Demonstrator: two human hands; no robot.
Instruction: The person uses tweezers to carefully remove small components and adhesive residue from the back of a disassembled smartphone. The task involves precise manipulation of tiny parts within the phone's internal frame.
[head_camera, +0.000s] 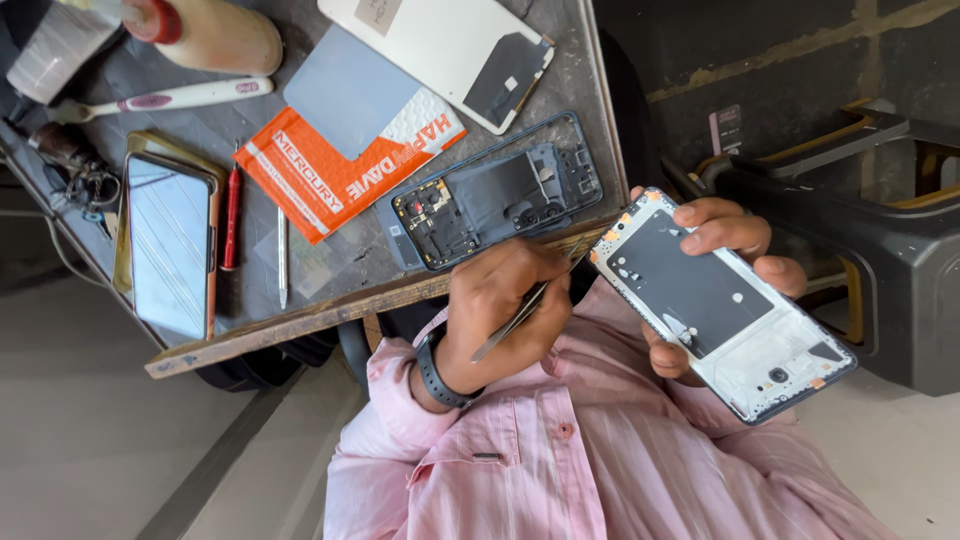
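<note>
Our left hand (497, 300) pinches thin metal tweezers (520, 318), tip at the near-left corner of the opened white-framed phone body (720, 300). Our right hand (725, 235) clamps it right of the wooden-edged table (300, 318). We should keep the tip shallow and brace the wrists.

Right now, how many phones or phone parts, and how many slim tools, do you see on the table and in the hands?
Phones and phone parts: 4 (opened white phone in the right hand, dark frame, white back cover, phone with screen)
Slim tools: 4 (tweezers in the left hand, red screwdriver, silver tool, white toothbrush)
Total: 8
</note>
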